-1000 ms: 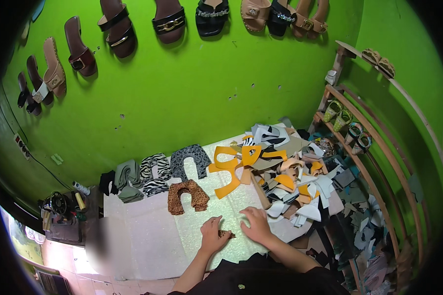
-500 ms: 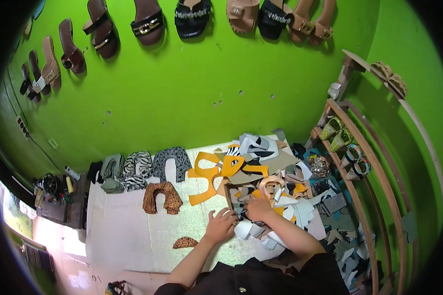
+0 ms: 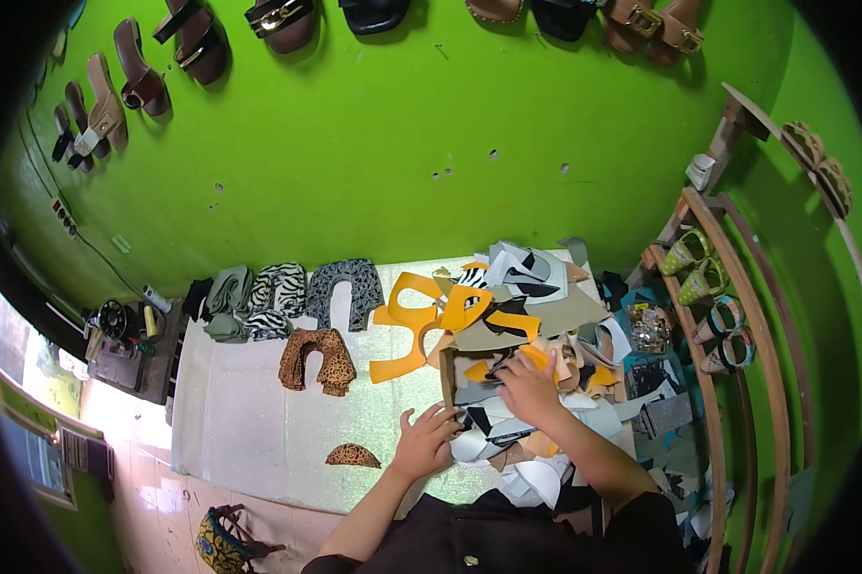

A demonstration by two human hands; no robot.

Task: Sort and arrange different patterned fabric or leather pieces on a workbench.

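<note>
A shallow box (image 3: 447, 376) of cut material scraps stands on the pale table, with more offcuts heaped around it. My left hand (image 3: 425, 444) rests at the box's near left corner, thumb spread away and the other fingers stretched toward the scraps. Over the box, my right hand (image 3: 530, 386) reaches in among the pieces with its fingers apart; I make out nothing held in it. Yellow cut-out sheets (image 3: 407, 330) lie beyond the box. A leopard-print half-round piece (image 3: 353, 455) lies left of my left hand, below a stack of leopard-print U-shaped pieces (image 3: 316, 362).
Zebra-print pieces (image 3: 278, 287), grey patterned U-shaped pieces (image 3: 345, 292) and folded grey-green material (image 3: 228, 292) line the table's back edge. A wooden rack (image 3: 728, 344) with sandals stands at right. Sandals hang on the green wall (image 3: 354, 163). A patterned bag (image 3: 222, 541) lies on the floor.
My right hand has lifted and shifted right and farther back across the box, and scraps in and before the box lie differently. My left hand stays near the corner. The view has tilted down.
</note>
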